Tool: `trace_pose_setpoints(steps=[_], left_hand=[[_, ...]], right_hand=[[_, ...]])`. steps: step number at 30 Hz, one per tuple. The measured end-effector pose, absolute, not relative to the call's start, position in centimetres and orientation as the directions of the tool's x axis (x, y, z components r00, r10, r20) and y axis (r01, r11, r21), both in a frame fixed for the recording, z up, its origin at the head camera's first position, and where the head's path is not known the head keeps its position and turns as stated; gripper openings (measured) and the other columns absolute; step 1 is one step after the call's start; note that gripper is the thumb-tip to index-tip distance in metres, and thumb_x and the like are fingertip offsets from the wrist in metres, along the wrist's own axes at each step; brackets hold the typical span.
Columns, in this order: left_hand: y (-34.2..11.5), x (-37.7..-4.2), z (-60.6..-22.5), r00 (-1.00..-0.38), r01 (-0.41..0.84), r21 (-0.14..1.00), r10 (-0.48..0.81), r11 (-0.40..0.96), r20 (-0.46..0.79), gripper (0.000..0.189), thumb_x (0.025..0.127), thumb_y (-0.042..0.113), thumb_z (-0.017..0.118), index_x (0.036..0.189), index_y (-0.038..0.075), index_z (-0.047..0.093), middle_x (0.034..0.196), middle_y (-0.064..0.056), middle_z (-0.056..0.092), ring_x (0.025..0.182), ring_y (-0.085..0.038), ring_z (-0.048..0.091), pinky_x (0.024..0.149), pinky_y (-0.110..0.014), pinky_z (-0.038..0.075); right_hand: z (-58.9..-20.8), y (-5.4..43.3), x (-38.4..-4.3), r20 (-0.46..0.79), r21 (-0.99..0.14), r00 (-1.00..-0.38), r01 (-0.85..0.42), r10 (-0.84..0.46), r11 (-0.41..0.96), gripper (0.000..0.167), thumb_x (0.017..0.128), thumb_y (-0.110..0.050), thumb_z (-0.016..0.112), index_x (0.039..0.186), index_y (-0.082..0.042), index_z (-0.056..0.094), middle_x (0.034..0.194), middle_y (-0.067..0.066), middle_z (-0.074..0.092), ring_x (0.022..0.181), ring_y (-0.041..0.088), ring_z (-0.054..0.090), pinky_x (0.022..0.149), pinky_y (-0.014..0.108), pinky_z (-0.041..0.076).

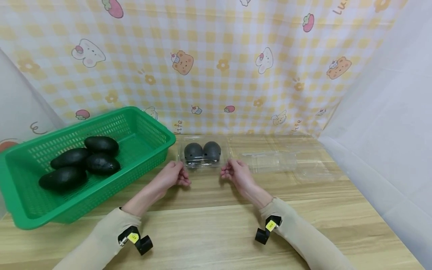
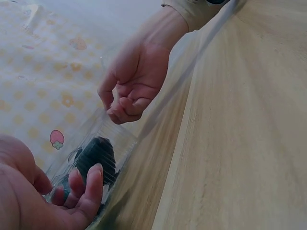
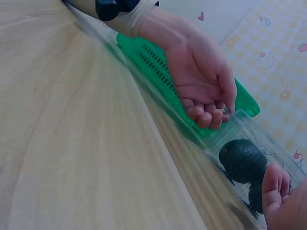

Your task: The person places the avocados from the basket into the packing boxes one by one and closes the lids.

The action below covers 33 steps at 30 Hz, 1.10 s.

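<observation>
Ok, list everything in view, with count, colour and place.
Plastic basket: one, green, table's left
Plastic box: one, clear, right of basket
Avocados: six, dark, four in basket, two in box
Other packaging: count unclear, clear, table's right
Table: one, light brown, beneath
Cartoon curtain: one, yellow and white, behind table
Side sheets: two, white, flanking curtain
Wrist cameras: two, black, at wrists
Sleeves: two, beige, forearms
Left hand: one, bare, fingers at box's near left corner
Right hand: one, bare, fingers at box's near right corner
</observation>
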<state>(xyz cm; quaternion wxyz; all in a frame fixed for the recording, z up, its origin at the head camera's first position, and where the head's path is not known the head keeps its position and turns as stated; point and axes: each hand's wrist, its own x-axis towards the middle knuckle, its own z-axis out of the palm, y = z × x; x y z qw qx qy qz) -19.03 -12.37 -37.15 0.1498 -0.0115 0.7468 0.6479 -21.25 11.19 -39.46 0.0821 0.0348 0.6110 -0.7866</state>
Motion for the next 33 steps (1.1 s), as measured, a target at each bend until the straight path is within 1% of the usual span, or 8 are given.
trace_pose_setpoints(steps=[5,7,15,17,20,26,28,33], left_hand=[[-12.0,-19.5,-37.5,-0.969,-0.196,0.973,0.131,0.119,-0.211,0.033,0.104,0.002,0.024,0.089,-0.009,0.052,0.082,-0.01,0.058,0.068,-0.01,0.065,0.07,-0.022,0.057],[-11.9,-19.7,-37.6,-0.972,-0.19,0.977,0.118,0.101,-0.201,0.033,0.103,0.001,0.024,0.088,-0.009,0.052,0.084,-0.011,0.059,0.069,-0.01,0.064,0.071,-0.022,0.057],[-11.3,-20.3,-38.0,-0.978,-0.201,0.979,0.053,0.025,-0.202,0.036,0.105,0.004,0.023,0.094,-0.011,0.053,0.087,-0.012,0.059,0.073,-0.011,0.062,0.075,-0.021,0.057],[-11.3,-20.5,-38.0,-0.978,-0.204,0.979,0.043,0.006,-0.204,0.035,0.106,0.005,0.022,0.098,-0.012,0.052,0.089,-0.013,0.058,0.075,-0.012,0.062,0.076,-0.022,0.057],[-11.3,-20.8,-38.0,-0.976,-0.216,0.976,0.025,-0.008,-0.216,0.034,0.107,0.007,0.021,0.101,-0.011,0.051,0.091,-0.013,0.056,0.079,-0.015,0.063,0.079,-0.023,0.056],[-11.0,-21.6,-38.1,-0.971,-0.236,0.971,-0.026,-0.047,-0.238,0.032,0.109,0.012,0.021,0.096,-0.002,0.046,0.095,-0.014,0.054,0.084,-0.018,0.063,0.086,-0.028,0.056],[-10.7,-21.9,-38.0,-0.969,-0.241,0.968,-0.046,-0.068,-0.244,0.032,0.109,0.013,0.021,0.096,-0.001,0.046,0.095,-0.014,0.055,0.082,-0.017,0.063,0.085,-0.028,0.056],[-10.3,-22.5,-38.0,-0.962,-0.239,0.961,-0.103,-0.142,-0.255,0.034,0.11,0.014,0.02,0.103,-0.004,0.049,0.088,-0.011,0.056,0.072,-0.012,0.063,0.076,-0.024,0.057]], right_hand=[[-39.6,10.6,-21.8,-0.158,-0.947,-0.986,0.169,-0.062,-0.272,0.014,0.106,-0.007,0.042,0.102,0.006,0.047,0.082,0.009,0.058,0.069,0.015,0.06,0.065,0.022,0.054],[-39.6,10.4,-22.0,-0.159,-0.945,-0.986,0.168,-0.053,-0.282,0.013,0.106,-0.007,0.042,0.101,0.004,0.047,0.082,0.009,0.058,0.069,0.016,0.06,0.065,0.022,0.055],[-39.7,9.5,-23.0,-0.147,-0.941,-0.989,0.147,-0.025,-0.305,0.017,0.107,-0.008,0.04,0.095,0.001,0.047,0.081,0.009,0.058,0.067,0.016,0.059,0.064,0.023,0.055],[-39.7,9.4,-23.3,-0.155,-0.939,-0.988,0.153,-0.019,-0.308,0.016,0.107,-0.008,0.04,0.095,0.0,0.047,0.082,0.01,0.058,0.068,0.016,0.06,0.064,0.023,0.055],[-39.7,9.2,-23.7,-0.166,-0.939,-0.986,0.164,-0.019,-0.303,0.016,0.108,-0.008,0.039,0.1,0.003,0.047,0.084,0.01,0.057,0.07,0.016,0.06,0.066,0.023,0.055],[-39.6,8.9,-24.3,-0.164,-0.936,-0.986,0.162,-0.019,-0.312,0.022,0.108,-0.007,0.037,0.111,0.013,0.045,0.084,0.01,0.057,0.068,0.016,0.06,0.065,0.022,0.055],[-39.6,8.7,-24.5,-0.162,-0.933,-0.987,0.158,-0.015,-0.323,0.022,0.108,-0.007,0.036,0.112,0.014,0.045,0.083,0.011,0.057,0.067,0.015,0.06,0.064,0.022,0.055],[-39.6,8.4,-25.0,-0.148,-0.932,-0.989,0.14,-0.001,-0.335,0.024,0.108,-0.006,0.035,0.109,0.015,0.046,0.079,0.01,0.057,0.064,0.015,0.06,0.063,0.022,0.055]])
